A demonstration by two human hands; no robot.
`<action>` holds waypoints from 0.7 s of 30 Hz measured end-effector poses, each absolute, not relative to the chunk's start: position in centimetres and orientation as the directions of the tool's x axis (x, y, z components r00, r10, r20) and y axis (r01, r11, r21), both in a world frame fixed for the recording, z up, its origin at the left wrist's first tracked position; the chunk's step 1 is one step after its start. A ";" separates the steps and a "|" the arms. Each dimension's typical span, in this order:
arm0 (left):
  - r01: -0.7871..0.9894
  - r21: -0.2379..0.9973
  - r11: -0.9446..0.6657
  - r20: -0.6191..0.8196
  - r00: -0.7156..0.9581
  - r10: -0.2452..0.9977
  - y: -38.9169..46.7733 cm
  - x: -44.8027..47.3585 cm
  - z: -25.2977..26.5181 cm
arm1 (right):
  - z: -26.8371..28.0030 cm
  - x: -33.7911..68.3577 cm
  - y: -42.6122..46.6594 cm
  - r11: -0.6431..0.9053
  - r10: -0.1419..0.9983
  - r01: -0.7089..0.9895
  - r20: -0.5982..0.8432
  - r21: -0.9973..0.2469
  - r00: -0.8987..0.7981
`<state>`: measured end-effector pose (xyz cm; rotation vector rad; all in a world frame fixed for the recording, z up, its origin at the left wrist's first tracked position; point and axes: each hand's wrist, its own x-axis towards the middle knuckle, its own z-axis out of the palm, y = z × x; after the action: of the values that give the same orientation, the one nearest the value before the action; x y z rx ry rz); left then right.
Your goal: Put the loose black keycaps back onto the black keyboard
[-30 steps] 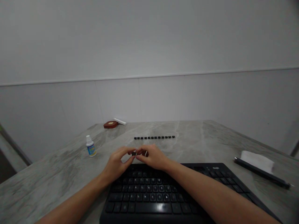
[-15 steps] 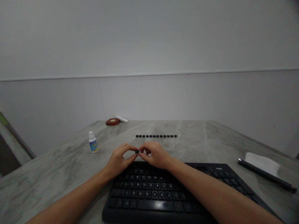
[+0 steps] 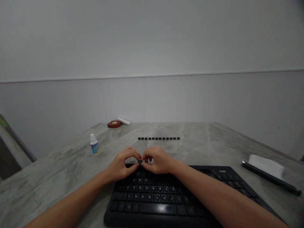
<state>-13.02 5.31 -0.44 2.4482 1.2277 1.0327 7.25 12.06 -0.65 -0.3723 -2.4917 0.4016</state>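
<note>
A small black keycap (image 3: 140, 162) is pinched between the fingertips of both hands at the back edge of a black keyboard (image 3: 158, 208). My left hand (image 3: 124, 163) closes on it from the left, thumb and fingers bent round. From the other side my right hand (image 3: 158, 160) pinches at it as well, its wrist over the upper keys. Several keys of the upper rows are hidden beneath the hands and forearms. Beyond the hands, a straight row of loose keycaps (image 3: 159, 138) lies on the grey marbled table (image 3: 194, 148).
A white bottle (image 3: 95, 145) with a blue and yellow label stands at the left. Near the wall lie a red-brown case (image 3: 114, 124) and a white strip (image 3: 123, 121). At the right, a black stick-like tool (image 3: 270, 179) rests against a white cloth or pad (image 3: 267, 165).
Both hands have come down and nearer with the keycap, from above the table to the keyboard's back edge. The row of loose keycaps has not moved.
</note>
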 end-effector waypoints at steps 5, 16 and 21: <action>0.597 0.483 -0.641 0.433 0.474 0.767 5.2 -13.0 -0.4 | -0.7 7.4 12.0 0.904 0.356 0.201 0.404 -0.378 -0.843; 0.593 0.478 -0.648 0.386 0.522 0.761 5.3 -13.0 -0.6 | -0.6 7.4 12.0 0.860 0.403 0.254 0.284 -0.442 -0.870; 0.596 0.487 -0.638 0.376 0.517 0.769 5.4 -13.0 -0.6 | -0.9 7.4 12.3 0.898 0.347 0.191 0.373 -0.396 -0.861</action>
<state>-13.04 5.40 -0.64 2.4642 1.1428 0.8296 7.37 12.27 -0.86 -0.3915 -2.6191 0.4845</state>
